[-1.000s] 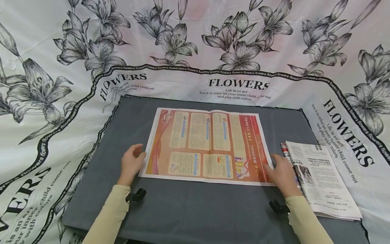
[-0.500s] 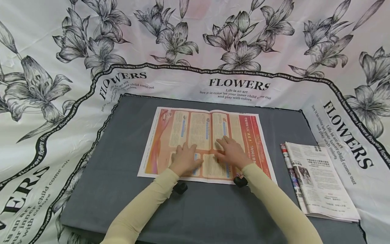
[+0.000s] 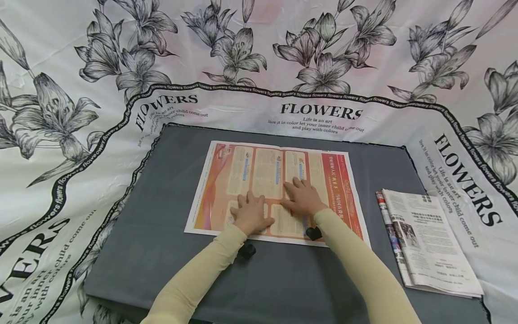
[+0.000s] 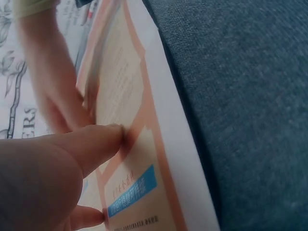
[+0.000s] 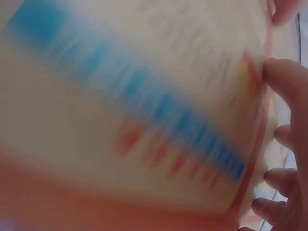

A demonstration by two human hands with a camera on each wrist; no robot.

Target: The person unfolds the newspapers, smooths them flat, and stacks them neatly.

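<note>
An orange and red printed newspaper [image 3: 220, 189] lies spread flat on the grey table, a fold line running down its middle. My left hand [image 3: 252, 213] rests on its lower middle part with fingers spread. Just right of the fold, my right hand [image 3: 304, 198] touches the sheet, fingers extended and slightly apart. In the left wrist view, the left thumb [image 4: 103, 142] presses on the page near its white border, and the other hand shows behind it. Up close in the right wrist view, the right fingertips [image 5: 272, 70] touch the printed page, which is partly blurred.
A folded stack of newspapers [image 3: 433, 243] lies at the table's right side. The grey table [image 3: 133, 252] meets a white cloth [image 3: 234, 114] with black flower prints at its back and sides. A dark wrist camera [image 3: 247, 250] sits under the left wrist.
Both hands have come inward from the newspaper's left and right edges onto its middle. Over the last half second they have shifted only slightly on the sheet.
</note>
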